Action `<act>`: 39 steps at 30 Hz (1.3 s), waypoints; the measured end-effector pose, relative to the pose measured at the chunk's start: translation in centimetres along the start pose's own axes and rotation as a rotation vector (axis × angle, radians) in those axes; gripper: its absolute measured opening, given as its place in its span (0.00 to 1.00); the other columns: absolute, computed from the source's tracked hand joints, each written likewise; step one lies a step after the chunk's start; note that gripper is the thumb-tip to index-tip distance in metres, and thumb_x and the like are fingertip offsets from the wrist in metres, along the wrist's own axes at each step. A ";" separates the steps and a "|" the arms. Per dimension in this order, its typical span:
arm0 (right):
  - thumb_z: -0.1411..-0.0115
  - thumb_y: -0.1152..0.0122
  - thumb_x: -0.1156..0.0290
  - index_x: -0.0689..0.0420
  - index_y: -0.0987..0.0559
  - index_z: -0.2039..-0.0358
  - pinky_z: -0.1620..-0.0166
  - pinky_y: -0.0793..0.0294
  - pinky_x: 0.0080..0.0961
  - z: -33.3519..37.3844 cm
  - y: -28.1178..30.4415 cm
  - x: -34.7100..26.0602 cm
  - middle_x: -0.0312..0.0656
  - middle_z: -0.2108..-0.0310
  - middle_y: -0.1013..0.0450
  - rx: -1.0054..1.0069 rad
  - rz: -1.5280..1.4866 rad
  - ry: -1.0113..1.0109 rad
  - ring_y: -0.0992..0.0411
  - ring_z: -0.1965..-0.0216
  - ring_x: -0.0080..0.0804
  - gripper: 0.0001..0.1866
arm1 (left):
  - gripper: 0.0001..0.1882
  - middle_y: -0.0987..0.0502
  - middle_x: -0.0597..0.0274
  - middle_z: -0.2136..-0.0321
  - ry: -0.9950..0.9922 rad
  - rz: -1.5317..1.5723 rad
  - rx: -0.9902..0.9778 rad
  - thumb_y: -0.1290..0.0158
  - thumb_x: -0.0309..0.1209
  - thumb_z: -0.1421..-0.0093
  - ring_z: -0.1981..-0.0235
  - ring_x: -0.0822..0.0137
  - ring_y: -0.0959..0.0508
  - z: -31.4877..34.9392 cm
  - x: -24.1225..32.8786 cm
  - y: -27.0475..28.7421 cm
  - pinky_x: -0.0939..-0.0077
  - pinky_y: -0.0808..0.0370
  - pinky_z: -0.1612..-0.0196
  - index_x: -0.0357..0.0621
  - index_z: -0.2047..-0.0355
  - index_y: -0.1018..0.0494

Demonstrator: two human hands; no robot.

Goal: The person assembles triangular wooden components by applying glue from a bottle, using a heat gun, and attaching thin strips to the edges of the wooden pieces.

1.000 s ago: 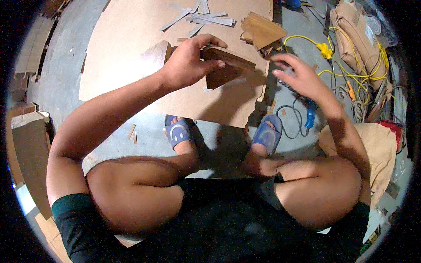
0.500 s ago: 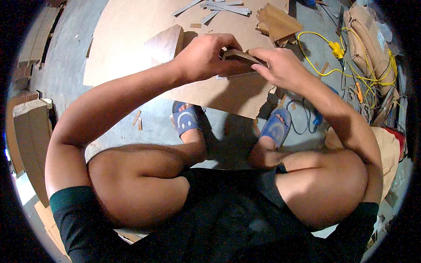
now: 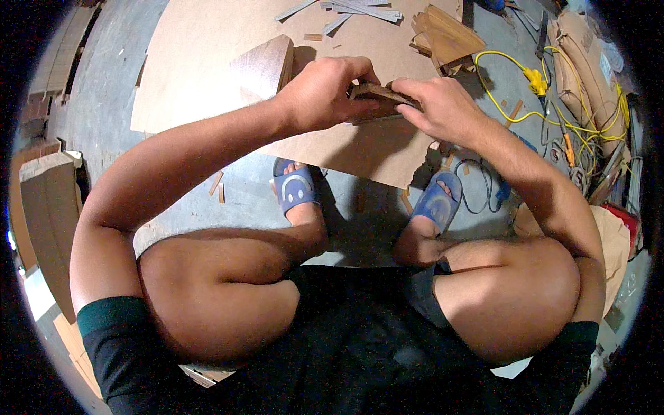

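From my end of the feed, the biggest thing I have is the brown sheet (image 3: 207, 41), spread on the floor across the top of the frame, its ragged corner just right of centre. At upper right I see a pile of wooden pieces (image 3: 449, 38) near the sheet's right edge, and left of top centre a tapered wooden block (image 3: 266, 62), just beyond the left wrist. In the upper middle I find the left hand (image 3: 325, 86) and, facing it, the right hand (image 3: 443, 104), with a dark wooden board (image 3: 382, 91) between them. That is the relation I work from: the board bridges the gap, its visible long edge running from hand to hand and dipping slightly toward the right of the frame. Neither hand is nearer, since each is touching its own end. The left fingers grasp the left end, forefinger arched above and thumb along the near side; the right fingers pinch the right end, forefinger over the top and thumb below. The board's lower part is in shade, so I cannot tell whether it touches the sheet or hangs just over it.
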State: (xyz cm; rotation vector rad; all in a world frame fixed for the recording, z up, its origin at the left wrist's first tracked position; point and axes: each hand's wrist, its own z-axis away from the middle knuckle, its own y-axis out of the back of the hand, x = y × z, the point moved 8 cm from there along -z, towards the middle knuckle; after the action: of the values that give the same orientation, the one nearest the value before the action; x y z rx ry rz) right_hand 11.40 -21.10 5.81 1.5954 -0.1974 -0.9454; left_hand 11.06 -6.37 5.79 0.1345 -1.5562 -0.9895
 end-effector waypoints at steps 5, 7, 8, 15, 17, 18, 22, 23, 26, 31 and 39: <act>0.42 0.36 0.64 0.51 0.22 0.54 0.62 0.23 0.51 0.0 -0.1 0.0 0.51 0.69 0.21 -0.017 0.014 -0.005 0.22 0.65 0.56 0.15 | 0.19 0.19 0.47 0.68 -0.006 -0.023 -0.015 0.33 0.42 0.43 0.65 0.50 0.17 0.0 0.1 -0.3 0.60 0.22 0.61 0.39 0.62 0.23; 0.42 0.36 0.64 0.51 0.22 0.53 0.62 0.23 0.52 0.1 -0.2 0.1 0.51 0.69 0.21 -0.013 0.019 -0.003 0.22 0.65 0.56 0.15 | 0.19 0.19 0.47 0.68 -0.013 -0.023 -0.018 0.34 0.41 0.43 0.65 0.50 0.17 0.0 0.1 -0.3 0.60 0.22 0.61 0.39 0.62 0.23; 0.42 0.36 0.64 0.51 0.22 0.53 0.62 0.23 0.52 0.1 -0.3 0.1 0.51 0.70 0.21 -0.011 0.022 -0.002 0.22 0.65 0.56 0.16 | 0.19 0.19 0.47 0.68 -0.020 -0.026 -0.014 0.34 0.41 0.43 0.65 0.50 0.17 0.0 0.2 -0.3 0.60 0.22 0.61 0.39 0.62 0.23; 0.42 0.36 0.64 0.50 0.22 0.53 0.64 0.23 0.53 0.1 -0.8 0.5 0.51 0.71 0.21 -0.001 0.000 0.008 0.22 0.67 0.57 0.16 | 0.19 0.19 0.47 0.67 -0.055 -0.076 -0.011 0.34 0.41 0.43 0.63 0.47 0.18 0.1 0.4 -0.3 0.59 0.23 0.60 0.39 0.62 0.23; 0.42 0.36 0.64 0.49 0.22 0.53 0.64 0.23 0.53 0.2 -0.9 0.4 0.51 0.72 0.22 0.026 0.008 0.041 0.23 0.67 0.57 0.16 | 0.18 0.20 0.46 0.67 -0.041 -0.069 -0.016 0.35 0.41 0.43 0.63 0.46 0.19 0.1 0.2 -0.4 0.58 0.23 0.60 0.39 0.62 0.23; 0.42 0.36 0.64 0.50 0.22 0.53 0.64 0.24 0.53 0.2 -0.9 0.4 0.51 0.72 0.22 0.024 0.010 0.034 0.23 0.67 0.57 0.16 | 0.18 0.20 0.46 0.66 -0.034 -0.065 -0.018 0.35 0.41 0.43 0.63 0.46 0.19 0.1 0.1 -0.5 0.58 0.23 0.60 0.39 0.62 0.23; 0.42 0.36 0.64 0.50 0.22 0.54 0.65 0.24 0.53 0.2 -1.0 0.4 0.51 0.73 0.22 0.014 0.016 0.018 0.23 0.68 0.57 0.15 | 0.17 0.20 0.46 0.66 -0.047 -0.044 -0.012 0.35 0.40 0.43 0.63 0.45 0.19 0.1 0.0 -0.6 0.57 0.23 0.60 0.39 0.63 0.24; 0.42 0.36 0.64 0.50 0.22 0.54 0.65 0.24 0.53 0.2 -1.1 0.4 0.51 0.73 0.23 0.010 0.017 0.016 0.23 0.68 0.57 0.15 | 0.17 0.20 0.46 0.66 -0.046 -0.039 -0.010 0.35 0.40 0.43 0.63 0.45 0.19 0.1 0.0 -0.7 0.57 0.23 0.60 0.39 0.63 0.24; 0.42 0.37 0.64 0.50 0.23 0.55 0.66 0.24 0.53 0.3 -1.1 0.5 0.52 0.75 0.23 0.019 0.036 0.039 0.23 0.69 0.58 0.15 | 0.17 0.20 0.47 0.67 -0.064 -0.068 -0.015 0.36 0.40 0.43 0.62 0.45 0.19 0.1 0.3 -0.6 0.57 0.24 0.60 0.40 0.63 0.24; 0.42 0.38 0.63 0.51 0.24 0.56 0.66 0.24 0.53 0.5 -1.6 0.9 0.52 0.76 0.24 0.018 0.057 0.041 0.23 0.69 0.58 0.14 | 0.16 0.21 0.47 0.67 -0.109 -0.117 -0.012 0.36 0.39 0.43 0.62 0.44 0.20 0.0 0.8 -0.8 0.56 0.24 0.60 0.40 0.63 0.26; 0.42 0.38 0.63 0.52 0.24 0.58 0.65 0.25 0.55 0.9 -2.1 1.8 0.53 0.75 0.24 0.031 0.059 0.036 0.23 0.68 0.59 0.13 | 0.17 0.21 0.46 0.66 -0.148 -0.154 -0.019 0.38 0.40 0.42 0.61 0.41 0.21 -0.5 1.4 -1.2 0.52 0.25 0.60 0.41 0.63 0.27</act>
State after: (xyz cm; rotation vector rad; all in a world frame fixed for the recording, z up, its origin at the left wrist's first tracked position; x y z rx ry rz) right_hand 11.25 -22.29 3.17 1.6257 -0.2339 -0.8709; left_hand 10.61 -8.24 6.02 0.1730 -1.6904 -1.1562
